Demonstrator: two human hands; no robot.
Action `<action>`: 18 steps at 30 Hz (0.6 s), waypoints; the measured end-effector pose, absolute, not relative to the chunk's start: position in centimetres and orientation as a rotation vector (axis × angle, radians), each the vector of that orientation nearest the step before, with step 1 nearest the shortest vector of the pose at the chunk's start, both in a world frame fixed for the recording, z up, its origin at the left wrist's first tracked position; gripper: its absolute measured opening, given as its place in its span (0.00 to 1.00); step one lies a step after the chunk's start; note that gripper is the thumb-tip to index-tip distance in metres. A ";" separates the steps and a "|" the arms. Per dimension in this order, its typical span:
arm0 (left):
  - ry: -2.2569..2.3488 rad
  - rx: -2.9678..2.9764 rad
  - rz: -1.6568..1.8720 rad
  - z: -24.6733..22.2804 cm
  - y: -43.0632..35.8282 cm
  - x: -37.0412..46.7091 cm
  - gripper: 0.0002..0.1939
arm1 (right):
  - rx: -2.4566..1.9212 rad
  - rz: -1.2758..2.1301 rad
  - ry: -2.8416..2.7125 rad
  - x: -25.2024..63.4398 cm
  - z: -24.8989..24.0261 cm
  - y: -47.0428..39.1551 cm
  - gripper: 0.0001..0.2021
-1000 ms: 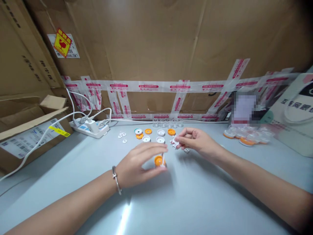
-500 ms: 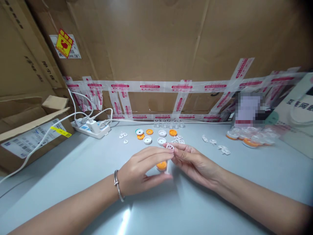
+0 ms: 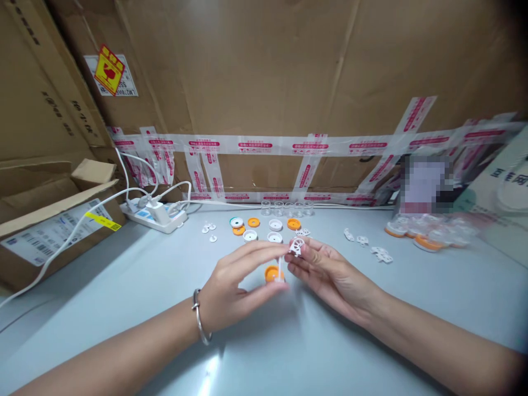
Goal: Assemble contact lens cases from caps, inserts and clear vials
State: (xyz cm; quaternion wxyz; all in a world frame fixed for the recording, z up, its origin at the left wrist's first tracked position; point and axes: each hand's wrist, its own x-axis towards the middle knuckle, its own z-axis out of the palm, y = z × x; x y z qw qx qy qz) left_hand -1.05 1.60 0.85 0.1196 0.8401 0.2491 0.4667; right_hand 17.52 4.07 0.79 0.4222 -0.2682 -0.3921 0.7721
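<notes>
Between the thumb and fingers of my left hand [image 3: 243,278] a thin white stick-like part [image 3: 280,269] is held upright. My right hand [image 3: 330,272] pinches a small white openwork piece [image 3: 296,247] close to the left fingertips. Just behind the upright part, an orange round piece [image 3: 271,273] lies on the table. Farther back are white round pieces [image 3: 249,236], orange rings [image 3: 293,224] and small white discs with stems [image 3: 213,238]. More white openwork pieces [image 3: 381,254] lie beyond my right hand.
Clear small cups [image 3: 289,208] stand in a row at the back. A power strip [image 3: 159,219] with white cables and an open cardboard box [image 3: 61,231] are at left. Clear and orange assemblies [image 3: 429,242] sit at right, before a large carton [image 3: 247,71].
The white openwork piece in my right hand has moved slightly right, away from the white stick-like part, and turned. My left hand has risen slightly. The view has shifted a little.
</notes>
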 end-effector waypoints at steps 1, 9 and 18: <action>0.777 2.421 1.401 0.9 1.6 -1.0 0.22 | -0.709 1.912 -0.992 17.6 1.0 4.1 0.08; 1.008 2.429 1.429 0.9 1.5 -0.6 0.20 | -0.827 1.794 -1.103 16.8 1.2 3.3 0.07; 0.995 2.604 1.387 0.5 1.8 -0.8 0.20 | -0.879 1.755 -1.183 16.8 1.0 2.8 0.10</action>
